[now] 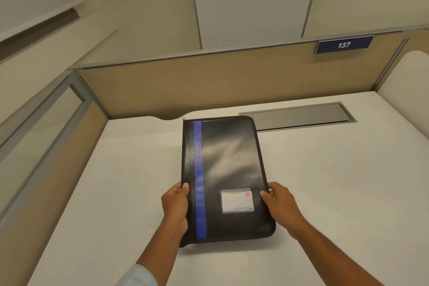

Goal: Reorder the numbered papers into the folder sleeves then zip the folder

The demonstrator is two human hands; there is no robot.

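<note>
White desk (325, 193) inside a tan-walled cubicle fills the view; between the two hands sits the black folder (227, 169), closed, its long axis running away from the person; whether its underside rests fully on the desk or is slightly lifted cannot be told. The left hand (175, 206) grips the folder's left edge near the close end, thumb laid on the cover and fingers curled under the edge; the right hand (281, 204) grips the opposite edge at about the same level, thumb tip on the cover, fingers tucked out of sight behind it. Just beside the left thumb a blue stripe (199, 181) runs the whole length of the cover; just beside the right thumb a clear pocket holds a label card (237, 201), its writing too small to read. A pale checked sleeve (139, 276) shows at the left forearm. Beyond the right hand, past the folder's far corner, a grey metal flap (299, 116) is set flush into the desk; behind that stands the partition (209, 86), and on its top rail, far beyond the right hand, a blue number plate (343, 44) reads 137.
</note>
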